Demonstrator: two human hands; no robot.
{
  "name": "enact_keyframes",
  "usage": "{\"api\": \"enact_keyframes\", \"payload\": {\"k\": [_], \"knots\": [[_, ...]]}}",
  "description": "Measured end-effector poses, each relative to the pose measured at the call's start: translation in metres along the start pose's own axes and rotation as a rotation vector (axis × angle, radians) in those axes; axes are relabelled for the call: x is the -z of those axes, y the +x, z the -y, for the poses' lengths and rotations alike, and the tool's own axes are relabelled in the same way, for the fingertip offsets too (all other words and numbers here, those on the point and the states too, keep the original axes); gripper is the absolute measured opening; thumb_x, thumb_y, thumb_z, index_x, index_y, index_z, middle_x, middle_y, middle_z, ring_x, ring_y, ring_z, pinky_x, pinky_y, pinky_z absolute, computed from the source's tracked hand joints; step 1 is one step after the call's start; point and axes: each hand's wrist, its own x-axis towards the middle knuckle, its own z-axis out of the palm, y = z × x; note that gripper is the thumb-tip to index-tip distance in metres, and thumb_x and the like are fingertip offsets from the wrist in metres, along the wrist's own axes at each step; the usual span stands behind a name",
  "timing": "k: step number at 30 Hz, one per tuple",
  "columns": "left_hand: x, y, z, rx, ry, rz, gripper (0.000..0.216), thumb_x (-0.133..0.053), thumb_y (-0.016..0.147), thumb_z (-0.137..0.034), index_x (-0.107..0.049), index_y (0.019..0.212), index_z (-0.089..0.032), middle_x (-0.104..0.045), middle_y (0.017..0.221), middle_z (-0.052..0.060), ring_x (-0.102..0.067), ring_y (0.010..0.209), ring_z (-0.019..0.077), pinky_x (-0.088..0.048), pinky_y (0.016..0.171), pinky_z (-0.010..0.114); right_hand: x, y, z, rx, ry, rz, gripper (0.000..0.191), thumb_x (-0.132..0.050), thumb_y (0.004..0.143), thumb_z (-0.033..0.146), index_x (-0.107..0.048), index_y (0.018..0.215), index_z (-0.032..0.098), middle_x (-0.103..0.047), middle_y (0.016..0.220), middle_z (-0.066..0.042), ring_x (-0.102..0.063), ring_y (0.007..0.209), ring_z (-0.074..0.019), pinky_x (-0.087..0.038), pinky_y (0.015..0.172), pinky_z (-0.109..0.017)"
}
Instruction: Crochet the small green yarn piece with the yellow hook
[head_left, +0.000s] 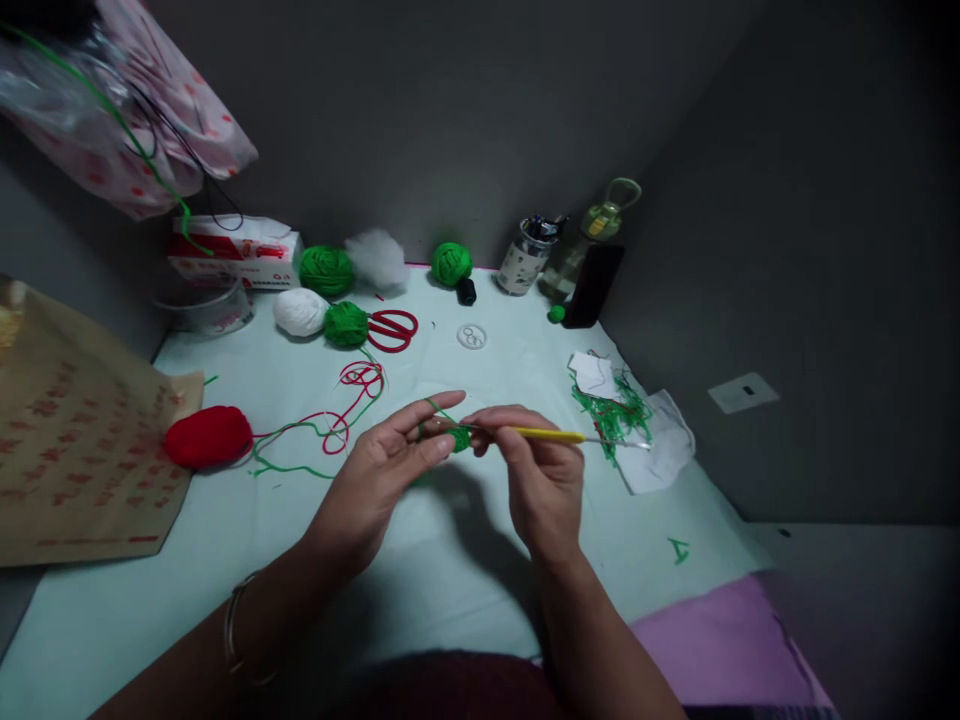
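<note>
Between the thumb and fingers of my left hand (390,460) is a small green crochet piece (459,438). Green yarn passes around the raised index finger of that hand. My right hand (544,465) is closed on a crochet hook (551,435) with a yellow handle, its tip at the green piece. Both hands are close together above the table. Loose red yarn (364,378) and green yarn trail over the cloth to the left, and a red yarn ball (208,437) lies there.
Behind the hands are green yarn balls (326,270), a white ball (300,314), red-handled scissors (394,330), a pen cup (521,260), a bottle (566,265) and a black phone (594,288). Green scraps (615,405) lie right; a paper bag (82,440) stands left.
</note>
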Motion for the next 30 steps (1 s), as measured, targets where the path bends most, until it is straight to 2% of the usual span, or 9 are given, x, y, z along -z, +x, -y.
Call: {"api": "enact_keyframes", "payload": {"k": [4, 7, 13, 16, 19, 22, 24, 27, 30], "knots": [[0.003, -0.001, 0.000, -0.003, 0.057, -0.005, 0.035, -0.078, 0.085, -0.027, -0.075, 0.120, -0.030, -0.066, 0.099, 0.000, -0.059, 0.098, 0.0145, -0.042, 0.090, 0.027, 0.004, 0.000, -0.001, -0.091, 0.159, -0.028, 0.018, -0.056, 0.100, 0.029, -0.073, 0.098, 0.022, -0.077, 0.089, -0.003, -0.069, 0.072, -0.0134, -0.058, 0.070, -0.030], [0.004, -0.001, -0.002, -0.031, 0.133, -0.047, 0.034, -0.078, 0.084, -0.027, -0.075, 0.118, -0.032, -0.063, 0.095, -0.001, -0.057, 0.094, 0.0131, -0.042, 0.085, 0.025, 0.005, -0.001, 0.003, -0.054, 0.100, -0.017, 0.020, -0.052, 0.102, 0.027, -0.071, 0.099, 0.022, -0.077, 0.092, -0.004, -0.071, 0.073, -0.0138, -0.059, 0.070, -0.031], [0.000, -0.004, -0.001, -0.168, 0.337, -0.158, 0.038, -0.080, 0.081, -0.021, -0.076, 0.118, -0.031, -0.063, 0.084, -0.003, -0.056, 0.085, 0.0132, -0.041, 0.087, 0.027, -0.001, -0.011, 0.004, 0.392, -0.463, 0.073, 0.030, -0.050, 0.099, 0.010, -0.067, 0.119, 0.025, -0.075, 0.100, -0.005, -0.071, 0.088, -0.0169, -0.060, 0.077, -0.035], [-0.001, -0.003, 0.002, -0.060, 0.122, -0.085, 0.049, -0.080, 0.081, -0.023, -0.070, 0.128, -0.027, -0.067, 0.085, -0.001, -0.059, 0.086, 0.0145, -0.043, 0.087, 0.028, -0.002, -0.014, 0.001, 0.566, -0.749, 0.091, 0.035, -0.058, 0.094, 0.007, -0.067, 0.123, 0.025, -0.074, 0.106, -0.008, -0.069, 0.098, -0.0204, -0.060, 0.082, -0.038], [0.000, 0.000, 0.003, 0.139, -0.151, 0.004, 0.048, -0.078, 0.082, -0.025, -0.069, 0.129, -0.020, -0.069, 0.086, 0.002, -0.061, 0.085, 0.0144, -0.045, 0.086, 0.028, 0.000, -0.012, 0.001, 0.482, -0.642, 0.037, 0.031, -0.058, 0.095, 0.009, -0.071, 0.118, 0.025, -0.073, 0.106, -0.008, -0.069, 0.099, -0.0207, -0.060, 0.081, -0.039], [0.002, 0.002, -0.001, 0.134, -0.184, -0.018, 0.044, -0.078, 0.082, -0.022, -0.071, 0.126, -0.020, -0.070, 0.084, 0.002, -0.061, 0.084, 0.0135, -0.045, 0.089, 0.028, 0.002, -0.005, 0.003, 0.261, -0.227, -0.050, 0.024, -0.052, 0.099, 0.015, -0.074, 0.105, 0.025, -0.073, 0.093, -0.004, -0.067, 0.082, -0.0170, -0.058, 0.069, -0.034], [0.001, 0.002, -0.002, 0.085, -0.154, -0.009, 0.044, -0.078, 0.082, -0.021, -0.072, 0.126, -0.023, -0.070, 0.085, 0.001, -0.062, 0.086, 0.0132, -0.044, 0.089, 0.027, 0.002, -0.002, 0.003, 0.155, -0.097, -0.046, 0.022, -0.054, 0.099, 0.019, -0.075, 0.099, 0.025, -0.072, 0.090, -0.003, -0.066, 0.077, -0.0154, -0.057, 0.066, -0.032], [-0.001, 0.000, -0.001, 0.026, -0.078, -0.017, 0.043, -0.080, 0.082, -0.022, -0.072, 0.124, -0.026, -0.070, 0.090, 0.000, -0.063, 0.091, 0.0128, -0.043, 0.089, 0.025, -0.002, -0.002, 0.001, 0.133, -0.155, 0.013, 0.020, -0.056, 0.098, 0.018, -0.075, 0.103, 0.026, -0.075, 0.095, -0.003, -0.068, 0.084, -0.0160, -0.058, 0.070, -0.033], [-0.003, 0.000, 0.004, -0.008, -0.047, -0.063, 0.044, -0.082, 0.081, -0.023, -0.073, 0.123, -0.027, -0.069, 0.089, -0.001, -0.061, 0.090, 0.0119, -0.043, 0.088, 0.024, -0.004, -0.007, -0.001, 0.289, -0.396, 0.045, 0.027, -0.058, 0.096, 0.012, -0.073, 0.113, 0.028, -0.075, 0.099, -0.004, -0.069, 0.089, -0.0166, -0.059, 0.075, -0.034]]}}
